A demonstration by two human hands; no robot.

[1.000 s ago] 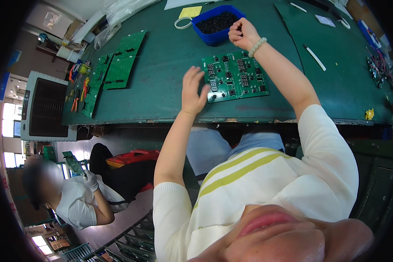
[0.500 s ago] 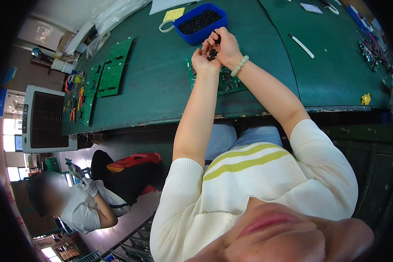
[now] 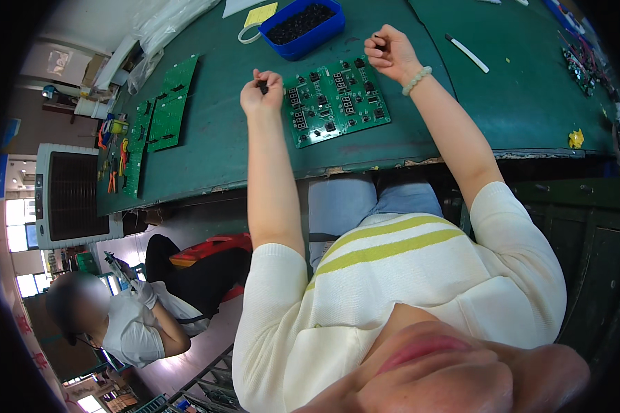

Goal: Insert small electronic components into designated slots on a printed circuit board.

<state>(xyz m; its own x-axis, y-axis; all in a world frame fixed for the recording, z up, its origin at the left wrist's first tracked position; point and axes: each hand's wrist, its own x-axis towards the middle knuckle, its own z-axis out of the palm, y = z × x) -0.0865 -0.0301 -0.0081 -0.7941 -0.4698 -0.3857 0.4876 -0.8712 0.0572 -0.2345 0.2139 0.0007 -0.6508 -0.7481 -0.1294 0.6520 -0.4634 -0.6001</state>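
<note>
Head view, from the left one of two side-by-side fisheye cameras worn on the head. It faces downward: the chin (image 3: 455, 382) lies nearest the lens, the left hand (image 3: 262, 91), right hand (image 3: 387, 55) and tabletop (image 3: 217, 148) farther off, straight edges bowed.

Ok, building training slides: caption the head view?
Left hand, holding small black parts, and right hand flank a circuit-board panel with seven-segment displays near a blue bin.

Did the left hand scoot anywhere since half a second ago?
Yes. The left hand has moved left: it was over the green circuit boards, and now it is beside their left edge.
</note>
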